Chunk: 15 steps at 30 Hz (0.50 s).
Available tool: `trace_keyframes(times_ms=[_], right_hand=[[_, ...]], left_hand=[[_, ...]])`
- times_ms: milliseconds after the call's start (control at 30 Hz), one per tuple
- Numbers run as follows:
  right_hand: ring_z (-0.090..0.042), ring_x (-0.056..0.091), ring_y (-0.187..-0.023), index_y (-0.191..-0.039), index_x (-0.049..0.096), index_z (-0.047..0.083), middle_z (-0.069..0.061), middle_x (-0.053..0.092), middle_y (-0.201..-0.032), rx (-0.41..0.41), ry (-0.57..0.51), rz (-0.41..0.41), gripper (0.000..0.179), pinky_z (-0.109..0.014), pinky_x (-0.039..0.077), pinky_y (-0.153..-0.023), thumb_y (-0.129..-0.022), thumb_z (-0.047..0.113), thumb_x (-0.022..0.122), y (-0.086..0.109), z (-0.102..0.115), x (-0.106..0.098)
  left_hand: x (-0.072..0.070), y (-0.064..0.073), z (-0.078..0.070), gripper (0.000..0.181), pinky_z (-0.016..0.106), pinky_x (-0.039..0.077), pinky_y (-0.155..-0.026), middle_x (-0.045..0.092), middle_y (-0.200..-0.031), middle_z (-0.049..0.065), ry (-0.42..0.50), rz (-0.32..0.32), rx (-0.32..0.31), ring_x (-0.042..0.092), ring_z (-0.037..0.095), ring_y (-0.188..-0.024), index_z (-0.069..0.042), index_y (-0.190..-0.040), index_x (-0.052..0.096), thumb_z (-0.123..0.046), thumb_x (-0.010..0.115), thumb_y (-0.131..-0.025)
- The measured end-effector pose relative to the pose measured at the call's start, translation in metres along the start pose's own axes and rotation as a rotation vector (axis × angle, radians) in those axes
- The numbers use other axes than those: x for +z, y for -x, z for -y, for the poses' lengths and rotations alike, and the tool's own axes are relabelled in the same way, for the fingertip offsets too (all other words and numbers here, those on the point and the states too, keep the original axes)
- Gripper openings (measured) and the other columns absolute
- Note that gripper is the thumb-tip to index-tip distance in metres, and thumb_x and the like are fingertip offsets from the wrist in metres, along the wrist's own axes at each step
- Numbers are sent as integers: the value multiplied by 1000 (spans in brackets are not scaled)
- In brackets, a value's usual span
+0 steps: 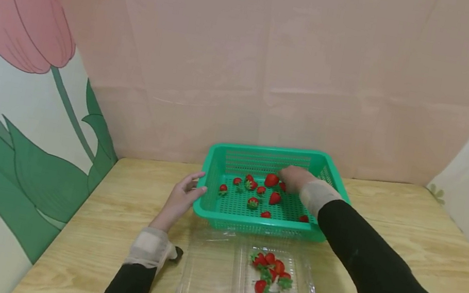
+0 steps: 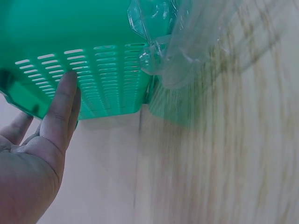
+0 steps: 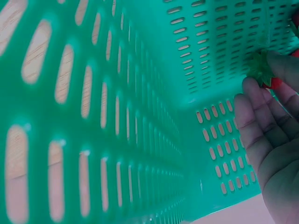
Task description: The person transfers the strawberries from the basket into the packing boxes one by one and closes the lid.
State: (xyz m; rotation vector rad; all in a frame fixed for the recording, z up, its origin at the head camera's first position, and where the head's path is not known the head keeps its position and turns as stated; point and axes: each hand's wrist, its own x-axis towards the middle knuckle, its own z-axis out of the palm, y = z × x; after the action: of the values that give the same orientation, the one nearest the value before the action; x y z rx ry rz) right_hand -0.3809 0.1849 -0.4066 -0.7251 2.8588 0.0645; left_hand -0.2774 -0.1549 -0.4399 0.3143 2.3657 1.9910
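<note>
A green plastic basket [image 1: 245, 217] holds several loose strawberries [image 1: 275, 198] on its slotted floor. My right hand [image 1: 296, 179] reaches inside toward the far right. In the right wrist view, its thumb and fingertips pinch a strawberry [image 3: 271, 83] with green leaves at the top. My left hand [image 1: 182, 195] is at the basket's left side, fingers extended along the rim and slotted wall [image 2: 100, 70]. In front of the basket, a clear clamshell box [image 1: 235, 277] lies spread open. A small pile of strawberries [image 1: 274, 269] sits in its right half.
All of this stands on a wood-grain table [image 1: 407, 234]. A pinkish sheet [image 1: 249, 65] hangs right behind the basket. Walls with flower pictures [image 1: 19, 4] flank the table. The clamshell's edge lies close against the basket's front.
</note>
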Motion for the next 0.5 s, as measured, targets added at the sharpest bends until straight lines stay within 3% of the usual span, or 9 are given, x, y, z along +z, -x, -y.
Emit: trace_keyframes(times_ms=[233,400,500], right_hand=[[-20,38,-65,-87,65,3,-1,50,-69,-7,-21,-3,9,-35,32,-59,-86,-5,61,4,-2,1],[-16,26,-59,-65,43,12,3,25,-62,-16,-49,-17,29,-32,26,-56,-80,-7,59,11,-2,-4],[-16,27,-58,-65,43,13,3,28,-62,-21,-82,-13,28,-31,26,-55,-78,-5,60,16,-2,-13]], left_hand=[[1,-1,0,51,43,50,-89,54,-132,17,0,3,-2,55,31,-118,-18,-145,46,-27,62,-97],[2,-1,0,49,44,50,-88,57,-129,13,-7,-10,14,57,29,-115,-23,-142,50,-31,63,-95],[3,-1,0,48,45,50,-87,58,-128,12,-17,-20,21,58,28,-114,-25,-141,51,-31,63,-95]])
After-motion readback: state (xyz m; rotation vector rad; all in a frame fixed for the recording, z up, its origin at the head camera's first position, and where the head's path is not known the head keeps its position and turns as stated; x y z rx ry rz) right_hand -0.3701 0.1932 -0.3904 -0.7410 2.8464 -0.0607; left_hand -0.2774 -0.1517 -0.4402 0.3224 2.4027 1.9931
